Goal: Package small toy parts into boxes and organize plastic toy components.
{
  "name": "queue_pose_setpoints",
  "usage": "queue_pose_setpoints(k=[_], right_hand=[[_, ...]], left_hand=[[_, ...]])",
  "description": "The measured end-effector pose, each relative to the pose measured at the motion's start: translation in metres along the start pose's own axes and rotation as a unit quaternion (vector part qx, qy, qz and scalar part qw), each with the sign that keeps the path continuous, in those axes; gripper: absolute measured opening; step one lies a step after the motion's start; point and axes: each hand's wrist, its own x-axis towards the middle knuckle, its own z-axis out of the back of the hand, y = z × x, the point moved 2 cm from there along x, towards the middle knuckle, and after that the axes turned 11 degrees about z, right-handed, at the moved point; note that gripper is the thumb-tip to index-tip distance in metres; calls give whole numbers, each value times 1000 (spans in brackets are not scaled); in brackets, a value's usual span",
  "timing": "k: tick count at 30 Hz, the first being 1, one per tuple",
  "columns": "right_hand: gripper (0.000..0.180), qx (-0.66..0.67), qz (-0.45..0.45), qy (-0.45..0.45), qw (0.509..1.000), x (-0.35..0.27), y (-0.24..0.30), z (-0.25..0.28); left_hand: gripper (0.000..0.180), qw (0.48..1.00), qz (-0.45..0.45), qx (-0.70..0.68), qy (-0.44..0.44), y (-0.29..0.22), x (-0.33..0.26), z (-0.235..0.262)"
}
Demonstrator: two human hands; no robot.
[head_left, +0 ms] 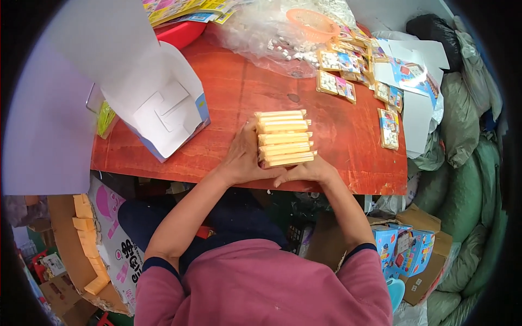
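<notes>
**Both hands squaring up a stack of yellow packs at the near edge of the tabletop**

At the bottom of the frame we are looking down on a pink top with dark cuffs, our forearms running up toward the middle. Lower right, blue printed boxes point(399, 247) are sitting in a brown carton beside us; lower left, another carton is holding yellow pieces point(87, 239).

Just above centre, our left hand point(243, 157) is pressing flat against the left side of a stack of yellow packs point(284, 137), fingers wrapped up along it. Our right hand point(308, 172) is cupping the stack's near lower corner, fingers curled under its front edge. Both hands are grasping the stack, which is resting on the red tabletop point(228, 103) close to its near edge, slightly right of the middle of the frame.

To the left, an open white-and-blue cardboard box point(163, 111) is lying with its flaps spread. To the right, flat yellow-framed cards point(389, 127) are lying scattered across the tabletop and over white sheets.

At the top centre, an orange basket point(312, 23) is sitting on clear plastic full of small white pieces. Green sacks point(462, 114) are piling along the right edge.
</notes>
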Motion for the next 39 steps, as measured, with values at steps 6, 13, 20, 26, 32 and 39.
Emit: queue_pose_setpoints(k=[6,13,20,26,32,39], right_hand=[[50,34,-75,-91,992,-6,-1,0],[51,208,39,-297,931,48,63,-4],[40,427,133,-358,819,224,114,-59],[37,508,16,-332,794,254,85,-95],[35,549,-93,-308,771,259,58,-122],[31,602,-187,-252,734,264,21,-132]], left_hand=[[90,992,23,-106,-58,-23,-1,17],[91,917,-55,274,-283,-60,-33,189],[66,854,261,35,-448,61,9,241],[56,764,201,-498,-356,62,3,217],[58,726,196,-515,-411,53,-2,208],[57,774,212,-441,-400,55,-3,200]])
